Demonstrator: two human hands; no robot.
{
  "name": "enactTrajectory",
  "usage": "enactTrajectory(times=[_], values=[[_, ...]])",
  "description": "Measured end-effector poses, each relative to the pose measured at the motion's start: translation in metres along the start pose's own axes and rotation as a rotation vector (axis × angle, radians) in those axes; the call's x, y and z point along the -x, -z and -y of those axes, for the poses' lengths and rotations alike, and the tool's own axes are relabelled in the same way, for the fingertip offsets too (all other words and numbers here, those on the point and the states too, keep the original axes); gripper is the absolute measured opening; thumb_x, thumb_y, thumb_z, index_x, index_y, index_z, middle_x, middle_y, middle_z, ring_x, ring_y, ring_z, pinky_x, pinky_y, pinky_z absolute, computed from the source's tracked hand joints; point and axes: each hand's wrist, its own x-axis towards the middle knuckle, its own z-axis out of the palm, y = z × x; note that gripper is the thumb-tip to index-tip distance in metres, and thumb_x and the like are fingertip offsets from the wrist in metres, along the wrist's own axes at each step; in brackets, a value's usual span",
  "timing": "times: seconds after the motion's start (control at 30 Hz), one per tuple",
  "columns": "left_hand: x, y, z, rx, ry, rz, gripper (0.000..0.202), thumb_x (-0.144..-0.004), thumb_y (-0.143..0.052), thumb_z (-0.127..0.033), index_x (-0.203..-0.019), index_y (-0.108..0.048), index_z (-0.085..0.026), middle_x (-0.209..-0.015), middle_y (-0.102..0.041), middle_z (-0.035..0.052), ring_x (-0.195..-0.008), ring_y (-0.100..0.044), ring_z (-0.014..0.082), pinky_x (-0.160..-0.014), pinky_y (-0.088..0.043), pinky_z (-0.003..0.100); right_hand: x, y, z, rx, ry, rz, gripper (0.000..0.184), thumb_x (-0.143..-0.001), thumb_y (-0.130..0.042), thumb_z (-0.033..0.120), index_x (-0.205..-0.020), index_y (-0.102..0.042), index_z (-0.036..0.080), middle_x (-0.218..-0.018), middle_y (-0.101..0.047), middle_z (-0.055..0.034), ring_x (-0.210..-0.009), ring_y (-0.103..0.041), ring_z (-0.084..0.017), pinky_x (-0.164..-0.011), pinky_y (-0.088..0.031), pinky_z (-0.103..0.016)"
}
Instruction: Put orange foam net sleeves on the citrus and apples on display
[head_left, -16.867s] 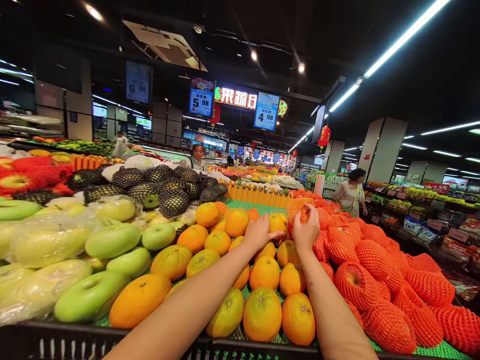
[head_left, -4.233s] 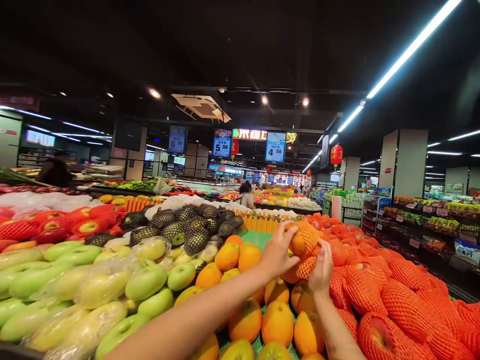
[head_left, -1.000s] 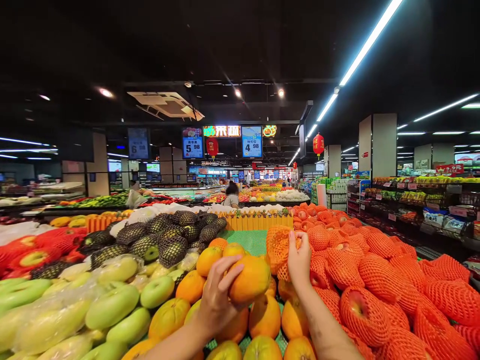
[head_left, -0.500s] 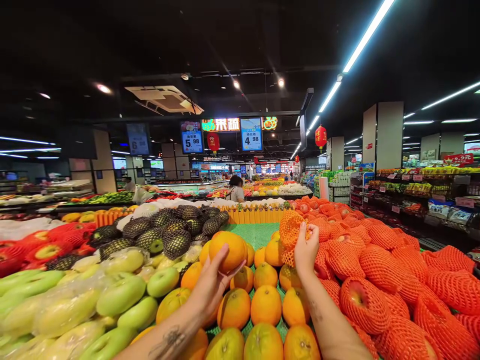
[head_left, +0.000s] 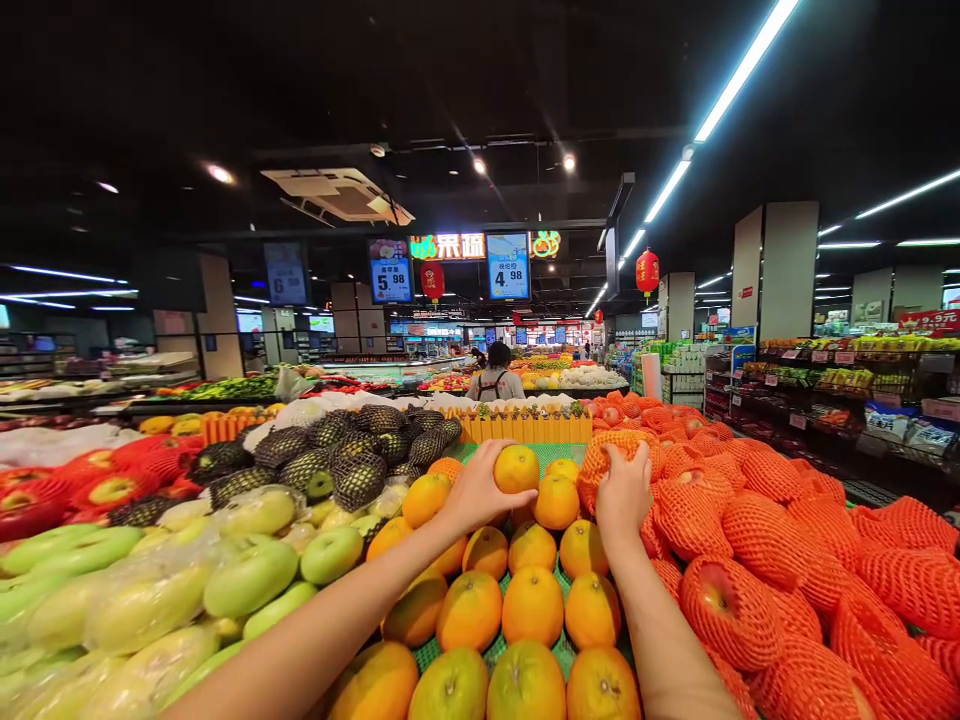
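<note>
My left hand (head_left: 480, 492) is closed around an orange (head_left: 517, 467), held above the rows near the far end of the orange pile. The fingers wrap its left and lower sides. To the right, my right hand (head_left: 626, 492) pinches an orange-coloured foam fruit net (head_left: 594, 468) beside the netted apples. Whether the net has anything inside I cannot tell. Below both hands, bare oranges (head_left: 532, 605) sit in rows on a green mat (head_left: 496, 648).
Foam-netted apples (head_left: 761, 520) are heaped on the right. On the left lie green apples (head_left: 251, 575) and dark-netted fruit (head_left: 360, 480). A low yellow fence (head_left: 525, 428) borders the far side. Beyond it a person (head_left: 496, 380) faces away, and price screens (head_left: 508, 267) hang overhead.
My left hand has moved right and farther away with the orange, turning over it. My right hand has shifted slightly right and lower with the foam net. The person beyond appears farther right.
</note>
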Motion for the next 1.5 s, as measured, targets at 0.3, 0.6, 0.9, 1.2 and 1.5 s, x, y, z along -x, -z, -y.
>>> enactTrajectory(times=[0.3, 0.6, 0.9, 1.2, 1.5], values=[[-0.015, -0.008, 0.016, -0.223, 0.132, 0.156, 0.074, -0.068, -0.083, -0.057, -0.124, -0.059, -0.016, -0.119, -0.069, 0.0123, -0.110, -0.064, 0.0344, -0.094, -0.048, 0.041, 0.009, -0.012, 0.003, 0.095, 0.393, 0.285, 0.040, -0.100, -0.053, 0.043, -0.131, -0.067, 0.023, -0.150, -0.047, -0.0152, -0.128, -0.047, -0.034, -0.099, -0.044, -0.045], [-0.024, -0.007, 0.035, -0.281, 0.073, 0.289, 0.079, -0.063, -0.087, -0.054, -0.128, -0.060, -0.018, -0.133, -0.064, 0.0121, -0.121, -0.059, 0.0364, -0.101, -0.044, 0.040, 0.019, -0.034, 0.004, 0.137, 0.381, 0.388, 0.091, -0.065, -0.081, 0.070, -0.139, -0.061, 0.020, -0.162, -0.033, -0.0165, -0.147, -0.026, -0.044, -0.114, -0.026, -0.056], [-0.033, -0.006, 0.037, -0.351, 0.024, 0.471, 0.084, -0.064, -0.077, -0.068, -0.128, -0.060, -0.016, -0.125, -0.068, 0.0148, -0.111, -0.064, 0.0373, -0.089, -0.048, 0.038, 0.014, -0.036, 0.008, 0.163, 0.392, 0.254, 0.079, -0.065, -0.079, 0.059, -0.123, -0.064, 0.006, -0.137, -0.055, -0.0247, -0.129, -0.044, -0.042, -0.101, -0.037, -0.052], [-0.030, -0.011, 0.045, -0.457, 0.034, 0.579, 0.097, -0.070, -0.066, -0.081, -0.136, -0.058, -0.011, -0.120, -0.066, 0.0240, -0.114, -0.059, 0.0451, -0.096, -0.047, 0.049, 0.011, -0.032, 0.008, 0.195, 0.400, 0.297, 0.081, -0.062, -0.085, 0.056, -0.124, -0.061, 0.009, -0.141, -0.052, -0.0230, -0.131, -0.043, -0.039, -0.103, -0.037, -0.050], [-0.022, -0.011, 0.037, -0.452, 0.013, 0.554, 0.094, -0.071, -0.072, -0.077, -0.132, -0.059, -0.007, -0.126, -0.064, 0.0261, -0.120, -0.057, 0.0453, -0.109, -0.039, 0.054, 0.002, -0.029, -0.011, 0.126, 0.374, 0.179, 0.054, -0.097, -0.054, 0.059, -0.119, -0.065, 0.012, -0.133, -0.056, -0.0194, -0.121, -0.049, -0.036, -0.096, -0.040, -0.046]])
